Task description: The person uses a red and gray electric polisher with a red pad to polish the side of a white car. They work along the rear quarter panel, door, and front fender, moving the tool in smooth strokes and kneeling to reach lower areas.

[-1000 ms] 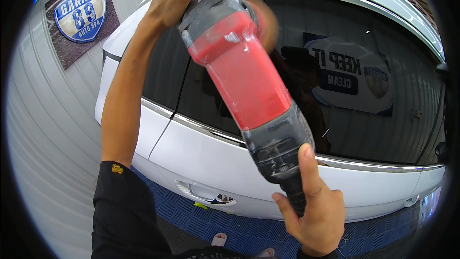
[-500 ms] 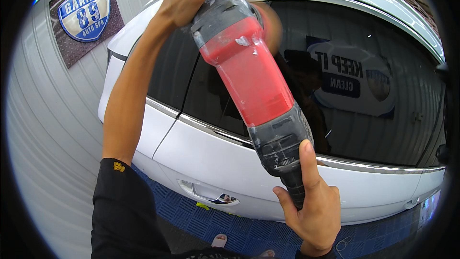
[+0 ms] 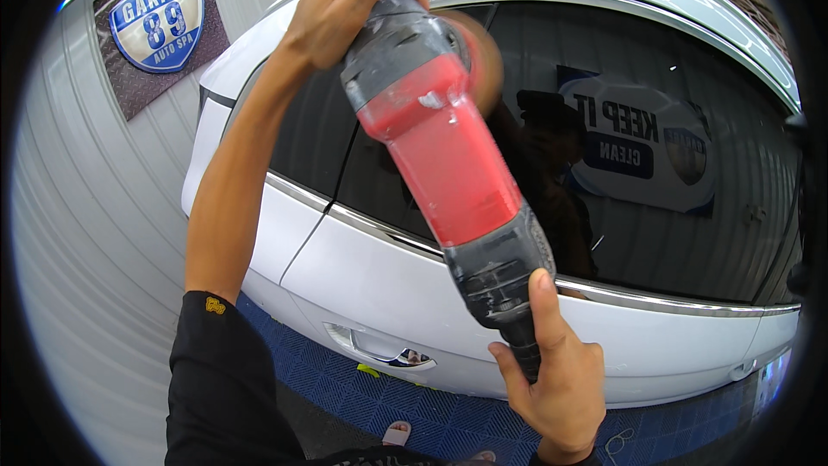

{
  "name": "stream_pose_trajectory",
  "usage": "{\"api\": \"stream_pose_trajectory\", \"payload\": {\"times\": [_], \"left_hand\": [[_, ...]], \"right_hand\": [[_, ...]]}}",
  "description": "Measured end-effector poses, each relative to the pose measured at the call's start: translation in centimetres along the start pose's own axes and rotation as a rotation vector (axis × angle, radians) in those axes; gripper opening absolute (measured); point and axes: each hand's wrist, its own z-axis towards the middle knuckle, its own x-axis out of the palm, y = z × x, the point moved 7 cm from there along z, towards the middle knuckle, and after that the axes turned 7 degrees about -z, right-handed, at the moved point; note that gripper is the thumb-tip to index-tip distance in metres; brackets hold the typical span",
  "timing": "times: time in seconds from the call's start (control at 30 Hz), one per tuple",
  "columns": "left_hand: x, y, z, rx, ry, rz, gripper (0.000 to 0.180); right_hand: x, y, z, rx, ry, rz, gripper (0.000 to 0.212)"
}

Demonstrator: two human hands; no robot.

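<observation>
A red and black car polisher [image 3: 457, 168] slants across the middle of the view, its body marked with pale smears. My left hand [image 3: 349, 9] wraps over its black head at the top. At the lower end, my right hand [image 3: 556, 371] grips the rear handle near the cord sleeve, thumb stretched along the casing. The round pad [image 3: 486, 65] shows blurred beside the head, over the dark side window [image 3: 655, 52] of a white car; whether it touches the glass is hidden.
Below the window run a chrome trim strip [image 3: 664, 300] and the white door [image 3: 517, 354] with its handle [image 3: 379, 347]. Blue floor tiles [image 3: 345, 397] lie underneath, with a yellow-green scrap [image 3: 368, 370]. A sign [image 3: 159, 22] hangs on the ribbed wall [image 3: 86, 233] at left.
The polisher's head and both hands have shifted slightly downward in view, with the rear end a little further left. Both hands keep their hold.
</observation>
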Motion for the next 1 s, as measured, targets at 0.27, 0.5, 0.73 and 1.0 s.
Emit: {"api": "stream_pose_trajectory", "payload": {"times": [0.27, 0.5, 0.73, 1.0], "left_hand": [[0.4, 0.5, 3.4, -0.063, -0.029, -0.105, 0.05], [-0.2, -0.3, -0.6, 0.011, -0.03, -0.034, 0.051], [0.0, -0.2, 0.0, 0.044, -0.059, -0.04, 0.051], [0.8, -0.2, 4.0, -0.03, -0.013, -0.054, 0.047]], "right_hand": [[-2.0, -0.2, 1.0, -0.034, -0.124, -0.012, 0.111], [-0.3, 0.4, -0.1, -0.035, 0.007, -0.05, 0.108], [-0.7, 0.2, 0.1, -0.036, -0.027, -0.015, 0.111], [-2.8, -0.2, 1.1, -0.038, -0.144, -0.047, 0.113]]}}
